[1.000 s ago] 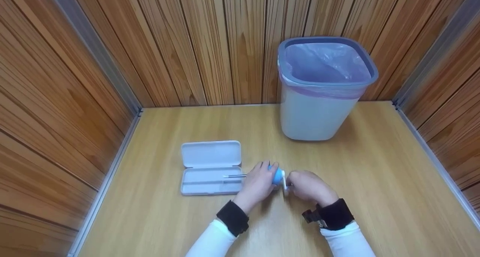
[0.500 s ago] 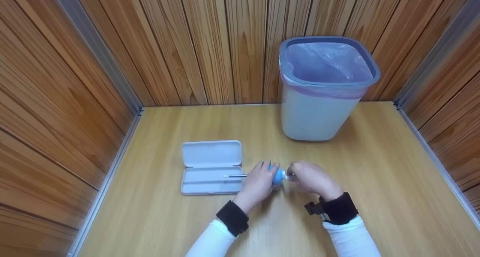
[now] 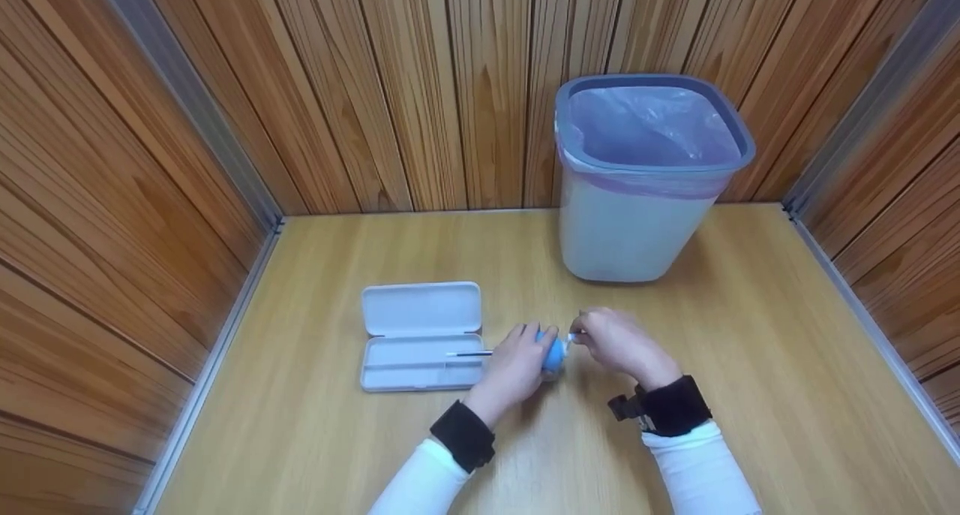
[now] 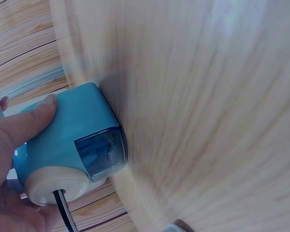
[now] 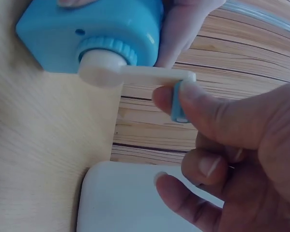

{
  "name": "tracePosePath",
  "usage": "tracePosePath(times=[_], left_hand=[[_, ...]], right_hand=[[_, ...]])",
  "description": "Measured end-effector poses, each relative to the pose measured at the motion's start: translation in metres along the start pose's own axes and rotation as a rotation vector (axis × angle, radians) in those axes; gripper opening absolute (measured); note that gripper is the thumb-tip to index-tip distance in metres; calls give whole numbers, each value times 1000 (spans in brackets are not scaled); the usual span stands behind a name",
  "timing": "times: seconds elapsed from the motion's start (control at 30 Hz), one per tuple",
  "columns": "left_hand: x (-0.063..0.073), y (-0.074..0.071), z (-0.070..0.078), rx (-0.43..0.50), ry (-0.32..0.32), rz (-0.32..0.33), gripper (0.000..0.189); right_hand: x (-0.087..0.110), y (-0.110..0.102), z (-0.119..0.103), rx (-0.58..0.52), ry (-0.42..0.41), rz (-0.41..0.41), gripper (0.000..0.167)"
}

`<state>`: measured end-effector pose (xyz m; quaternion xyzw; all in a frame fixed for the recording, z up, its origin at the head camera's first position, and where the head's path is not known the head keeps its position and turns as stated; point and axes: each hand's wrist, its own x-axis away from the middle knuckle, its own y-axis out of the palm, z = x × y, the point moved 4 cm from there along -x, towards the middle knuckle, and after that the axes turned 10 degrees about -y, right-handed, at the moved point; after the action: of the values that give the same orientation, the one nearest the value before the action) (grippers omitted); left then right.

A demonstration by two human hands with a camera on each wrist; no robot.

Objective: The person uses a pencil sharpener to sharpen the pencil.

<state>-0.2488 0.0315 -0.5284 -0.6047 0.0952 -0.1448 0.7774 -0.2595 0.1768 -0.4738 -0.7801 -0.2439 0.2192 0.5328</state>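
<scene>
A blue crank pencil sharpener (image 3: 553,355) rests on the table, gripped by my left hand (image 3: 514,361) from above. In the left wrist view, the thumb presses on its blue body, beside a clear shavings drawer (image 4: 103,154). A dark pencil (image 4: 65,210) with a silvery sheen is inserted in the round cream holder (image 4: 56,183); its other end reaches over the pencil case in the head view. My right hand (image 3: 619,342) pinches the small blue knob (image 5: 177,104) of the white crank (image 5: 152,74) between thumb and forefinger. The remaining fingers are loosely curled.
An open grey pencil case (image 3: 421,308) lies left of the sharpener, its lid folded back. Behind, to the right, stands a tall waste bin (image 3: 634,226) with a plastic liner. Wood-panelled walls (image 3: 487,124) border the table on three sides.
My right hand has moved away from me, swinging the crank from its near side up to its far side. The left hand and sharpener have stayed in place.
</scene>
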Motion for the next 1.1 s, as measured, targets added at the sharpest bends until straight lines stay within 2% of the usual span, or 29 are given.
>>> tracePosePath(times=[0.3,0.43,0.67,0.87,1.1], left_hand=[[-2,1,-2,-15,7,9,67],[-2,1,-2,-22,8,10,68],[-2,2,-1,-61,47,64,68],[-1,4,0,-45,52,56,69],[-1,5,-2,-28,40,42,68]], right_hand=[[-12,2,11,11,50,16,14],[-16,7,18,-11,57,57,13],[-22,23,35,6,71,119,12],[-22,44,46,10,106,61,14],[-20,56,47,-35,148,-13,16]])
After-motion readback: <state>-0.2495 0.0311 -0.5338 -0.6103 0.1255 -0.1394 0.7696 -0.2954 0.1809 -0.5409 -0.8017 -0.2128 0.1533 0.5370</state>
